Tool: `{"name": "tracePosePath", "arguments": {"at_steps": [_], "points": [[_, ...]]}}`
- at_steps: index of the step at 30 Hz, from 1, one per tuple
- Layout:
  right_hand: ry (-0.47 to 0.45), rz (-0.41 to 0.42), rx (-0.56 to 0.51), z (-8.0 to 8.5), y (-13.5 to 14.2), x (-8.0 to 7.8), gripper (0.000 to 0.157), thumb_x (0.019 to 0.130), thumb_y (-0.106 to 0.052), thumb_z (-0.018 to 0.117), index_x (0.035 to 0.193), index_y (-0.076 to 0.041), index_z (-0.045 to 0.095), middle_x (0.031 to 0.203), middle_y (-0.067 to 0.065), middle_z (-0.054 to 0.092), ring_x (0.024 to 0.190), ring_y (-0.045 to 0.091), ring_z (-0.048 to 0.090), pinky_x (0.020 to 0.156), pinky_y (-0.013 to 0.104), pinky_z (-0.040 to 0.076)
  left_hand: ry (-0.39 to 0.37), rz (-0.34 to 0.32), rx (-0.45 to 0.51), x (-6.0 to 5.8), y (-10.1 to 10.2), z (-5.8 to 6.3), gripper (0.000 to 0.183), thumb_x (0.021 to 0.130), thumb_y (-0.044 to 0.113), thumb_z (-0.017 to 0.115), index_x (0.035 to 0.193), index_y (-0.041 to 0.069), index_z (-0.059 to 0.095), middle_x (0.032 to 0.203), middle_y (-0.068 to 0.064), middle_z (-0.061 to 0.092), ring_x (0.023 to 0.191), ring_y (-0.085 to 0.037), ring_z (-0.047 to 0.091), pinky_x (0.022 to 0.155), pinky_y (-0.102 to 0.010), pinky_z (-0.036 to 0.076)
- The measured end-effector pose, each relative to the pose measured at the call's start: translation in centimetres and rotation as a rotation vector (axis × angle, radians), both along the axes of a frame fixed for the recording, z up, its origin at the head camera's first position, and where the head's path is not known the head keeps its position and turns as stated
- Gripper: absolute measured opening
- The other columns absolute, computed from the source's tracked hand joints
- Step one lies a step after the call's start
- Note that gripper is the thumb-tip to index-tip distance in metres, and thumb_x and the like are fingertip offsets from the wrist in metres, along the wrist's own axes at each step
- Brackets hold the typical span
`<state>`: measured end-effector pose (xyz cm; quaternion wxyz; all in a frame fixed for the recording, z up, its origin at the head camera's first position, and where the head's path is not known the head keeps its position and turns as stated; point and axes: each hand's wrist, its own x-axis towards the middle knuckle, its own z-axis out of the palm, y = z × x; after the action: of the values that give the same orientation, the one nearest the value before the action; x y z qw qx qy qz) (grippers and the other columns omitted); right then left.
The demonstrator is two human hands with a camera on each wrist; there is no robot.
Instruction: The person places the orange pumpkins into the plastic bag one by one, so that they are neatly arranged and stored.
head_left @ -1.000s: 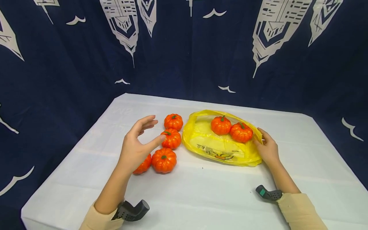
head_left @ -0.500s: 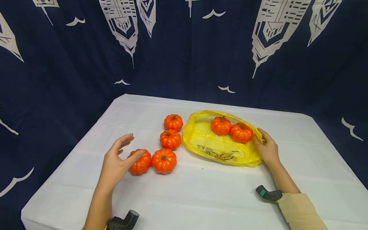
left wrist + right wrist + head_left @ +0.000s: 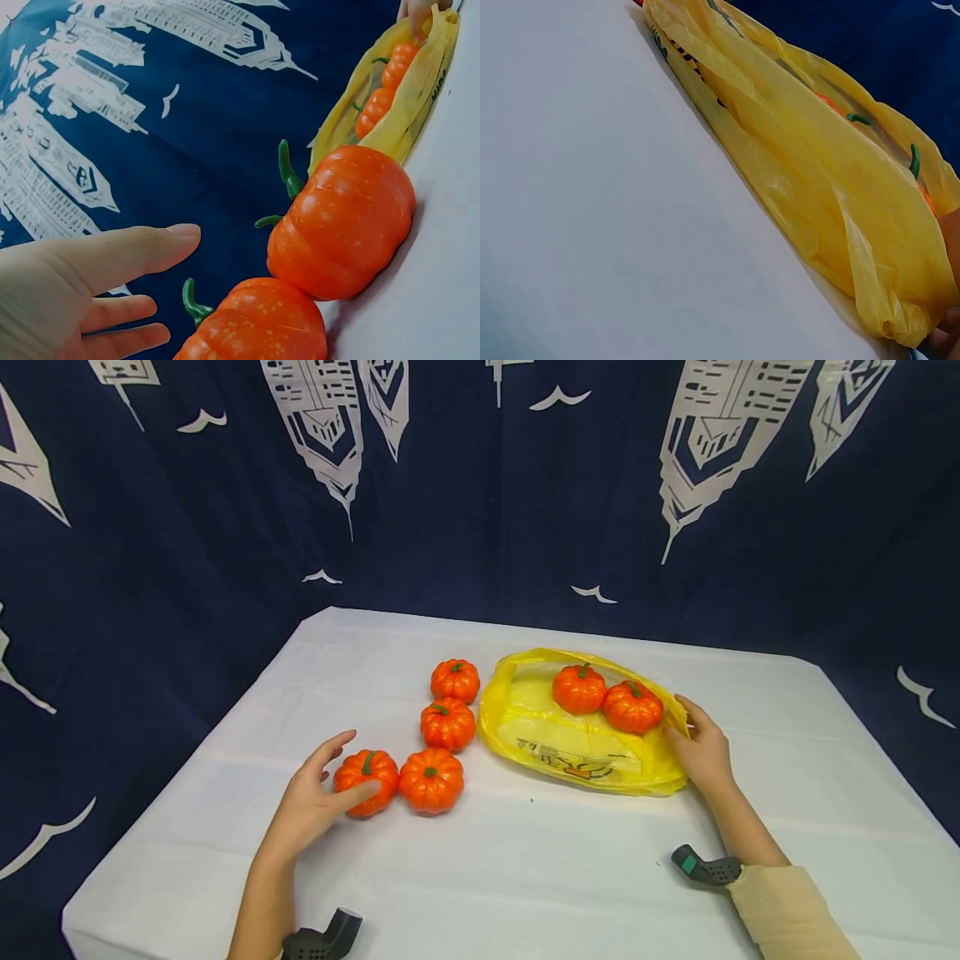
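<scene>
My left hand (image 3: pixel 302 806) hovers around the front-left orange toy pumpkin (image 3: pixel 384 768), thumb overlapping it in the head view. In the left wrist view its thumb and fingers are spread, just above a pumpkin (image 3: pixel 262 322) with a green stem. Beside it sits another pumpkin (image 3: pixel 431 789); two more, a middle one (image 3: pixel 447 732) and a far one (image 3: pixel 454 687), line up behind. At the right, my right hand (image 3: pixel 707 756) grips the edge of a yellow plastic bag (image 3: pixel 525 727), its fingertips partly hidden by the bag. Two pumpkins (image 3: pixel 579 693) lie inside the bag's open mouth.
A white cloth covers the table (image 3: pixel 525 877), whose far corners are cut off. Behind it hangs a dark blue curtain (image 3: pixel 480 543) with white building and bird prints. Each wrist carries a black camera mount, such as the right one (image 3: pixel 705 867).
My left hand has moved from beside the middle pumpkin down and toward me, then in to the front-left pumpkin. The right hand and bag have stayed put.
</scene>
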<state>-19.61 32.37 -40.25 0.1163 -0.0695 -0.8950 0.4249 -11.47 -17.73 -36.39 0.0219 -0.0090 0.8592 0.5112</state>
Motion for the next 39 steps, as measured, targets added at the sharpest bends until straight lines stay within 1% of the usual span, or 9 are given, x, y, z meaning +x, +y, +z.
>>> {"name": "tracePosePath", "arguments": {"at_steps": [4, 8, 14, 22, 27, 28, 33, 36, 39], "points": [[-0.003, 0.006, 0.008, 0.0, 0.0, 0.0, 0.054, 0.1, -0.012, 0.048, 0.15, -0.001, 0.032, 0.133, 0.032, 0.044, 0.111, 0.044, 0.051, 0.067, 0.004, 0.036, -0.018, -0.013, 0.015, -0.2, 0.0, -0.6, 0.082, 0.084, 0.034, 0.077, 0.152, 0.021, 0.033, 0.155, -0.02, 0.024, 0.137, -0.049, 0.025, 0.108, -0.062, 0.027], [-0.005, 0.008, 0.014, -0.1, 0.0, 0.1, 0.054, 0.1, -0.013, 0.047, 0.15, -0.001, 0.032, 0.133, 0.032, 0.043, 0.111, 0.045, 0.05, 0.068, 0.004, 0.036, -0.035, -0.023, -0.005, -0.4, 0.1, -1.1, 0.088, 0.081, 0.034, 0.079, 0.153, 0.021, 0.03, 0.156, -0.022, 0.021, 0.139, -0.046, 0.024, 0.107, -0.062, 0.029], [-0.004, 0.003, 0.009, -0.2, 0.0, 0.1, 0.054, 0.1, -0.012, 0.048, 0.15, -0.001, 0.032, 0.133, 0.032, 0.044, 0.111, 0.045, 0.051, 0.068, 0.004, 0.036, -0.048, -0.047, -0.04, -0.6, 0.2, -1.6, 0.093, 0.078, 0.035, 0.082, 0.153, 0.019, 0.03, 0.152, -0.018, 0.03, 0.134, -0.038, 0.035, 0.107, -0.059, 0.03], [-0.009, -0.001, 0.01, -0.1, -0.1, 0.0, 0.054, 0.1, -0.012, 0.049, 0.15, -0.001, 0.032, 0.134, 0.032, 0.044, 0.112, 0.045, 0.051, 0.068, 0.005, 0.037, -0.014, -0.064, -0.115, -0.7, 0.2, -1.8, 0.091, 0.077, 0.036, 0.082, 0.151, 0.014, 0.034, 0.151, -0.017, 0.035, 0.134, -0.038, 0.036, 0.108, -0.06, 0.029], [-0.004, 0.0, 0.002, -0.1, 0.0, 0.0, 0.054, 0.1, -0.012, 0.049, 0.15, -0.001, 0.032, 0.134, 0.032, 0.044, 0.113, 0.046, 0.051, 0.069, 0.005, 0.037, 0.026, -0.059, -0.146, -0.8, 0.3, -1.5, 0.086, 0.076, 0.038, 0.083, 0.147, 0.012, 0.042, 0.148, -0.016, 0.04, 0.13, -0.036, 0.041, 0.106, -0.059, 0.033], [-0.005, -0.001, 0.004, -0.1, 0.0, 0.1, 0.054, 0.1, -0.012, 0.048, 0.15, -0.001, 0.032, 0.134, 0.032, 0.044, 0.113, 0.046, 0.051, 0.072, 0.008, 0.04, 0.028, -0.056, -0.152, -0.9, 0.3, -1.3, 0.086, 0.076, 0.038, 0.083, 0.146, 0.013, 0.042, 0.147, -0.015, 0.04, 0.13, -0.036, 0.041, 0.105, -0.059, 0.034], [-0.008, -0.001, 0.008, -0.2, 0.0, 0.1, 0.054, 0.099, -0.011, 0.048, 0.151, -0.001, 0.032, 0.134, 0.032, 0.044, 0.114, 0.046, 0.051, 0.073, 0.01, 0.041, 0.036, -0.06, -0.156, -1.2, 0.1, -0.4, 0.086, 0.076, 0.039, 0.083, 0.147, 0.014, 0.041, 0.147, -0.014, 0.04, 0.128, -0.036, 0.042, 0.102, -0.059, 0.037], [-0.013, -0.003, 0.007, -0.2, 0.1, 0.1, 0.055, 0.1, -0.011, 0.048, 0.151, -0.002, 0.032, 0.135, 0.032, 0.044, 0.114, 0.046, 0.05, 0.071, 0.008, 0.038, 0.061, -0.08, -0.17, -1.7, -0.1, 0.4, 0.086, 0.077, 0.04, 0.082, 0.148, 0.013, 0.04, 0.146, -0.015, 0.041, 0.126, -0.037, 0.043, 0.1, -0.06, 0.039], [-0.014, -0.008, 0.01, -0.2, 0.1, 0.1, 0.055, 0.1, -0.012, 0.048, 0.151, -0.002, 0.032, 0.135, 0.032, 0.043, 0.113, 0.045, 0.05, 0.07, 0.007, 0.037, 0.1, -0.113, -0.179, -2.8, -0.3, 1.2, 0.085, 0.078, 0.039, 0.082, 0.147, 0.012, 0.04, 0.145, -0.016, 0.042, 0.123, -0.038, 0.045, 0.098, -0.059, 0.041]]}}
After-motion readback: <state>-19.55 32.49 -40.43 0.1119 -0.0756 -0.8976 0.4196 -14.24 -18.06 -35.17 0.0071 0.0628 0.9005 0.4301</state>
